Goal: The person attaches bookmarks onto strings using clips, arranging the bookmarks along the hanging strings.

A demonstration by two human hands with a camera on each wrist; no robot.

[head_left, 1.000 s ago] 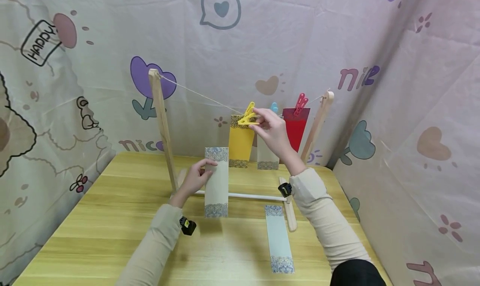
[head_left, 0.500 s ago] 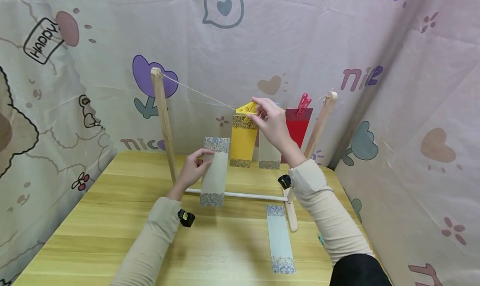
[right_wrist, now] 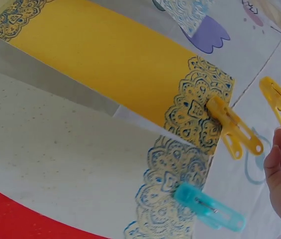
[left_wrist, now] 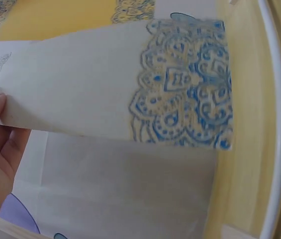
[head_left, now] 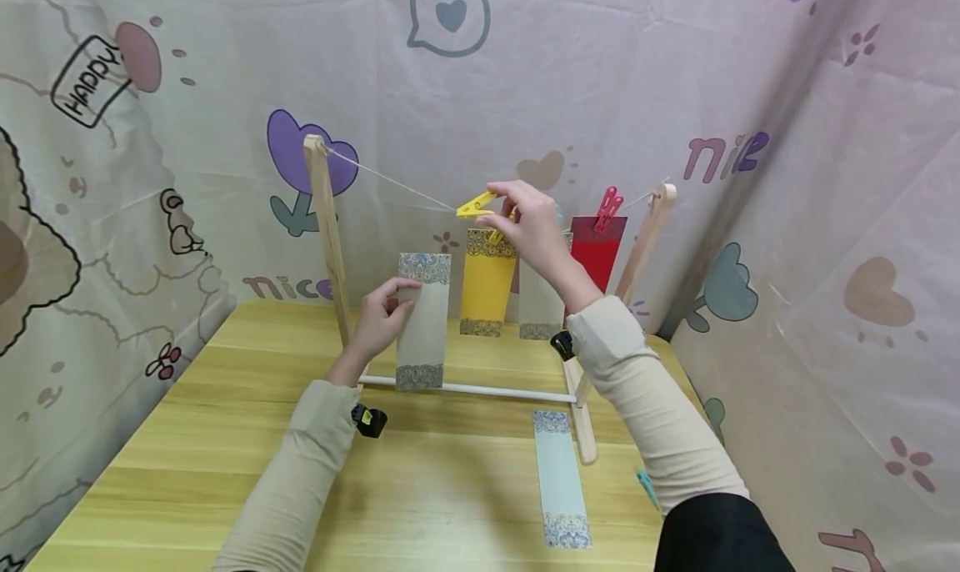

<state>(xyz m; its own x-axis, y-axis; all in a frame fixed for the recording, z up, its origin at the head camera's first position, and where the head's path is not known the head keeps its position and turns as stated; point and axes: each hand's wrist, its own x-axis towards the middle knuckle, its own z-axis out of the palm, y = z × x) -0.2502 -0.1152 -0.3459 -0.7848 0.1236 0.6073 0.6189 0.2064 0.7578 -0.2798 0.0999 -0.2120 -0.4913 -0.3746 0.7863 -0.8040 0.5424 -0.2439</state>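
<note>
My left hand (head_left: pixel 381 320) pinches the left edge of a pale card (head_left: pixel 423 322) with blue lace-patterned ends, upright just left of the hanging yellow card (head_left: pixel 487 280). The thumb and fingers also show at the card's edge in the left wrist view. With thumb and fingers, my right hand (head_left: pixel 531 226) holds a yellow clothespin (head_left: pixel 474 206) by its handles, its tip close to the string (head_left: pixel 390 178). Another yellow clothespin (right_wrist: pixel 234 127) clips the yellow card to the string. Beside it, a teal clothespin (right_wrist: pixel 210 206) clips a pale card (right_wrist: pixel 80 149).
The string runs between two wooden posts (head_left: pixel 327 230) joined by a white rod (head_left: pixel 510 393). A red card (head_left: pixel 596 251) hangs from a red clothespin (head_left: pixel 609 208) at right. On the wooden table (head_left: pixel 420 505) lie another pale patterned card (head_left: pixel 562 480) and a teal clothespin (head_left: pixel 648 489).
My left hand has raised the pale card and shifted it slightly left. The right hand has moved up and left with its yellow clothespin, away from the top of the yellow card.
</note>
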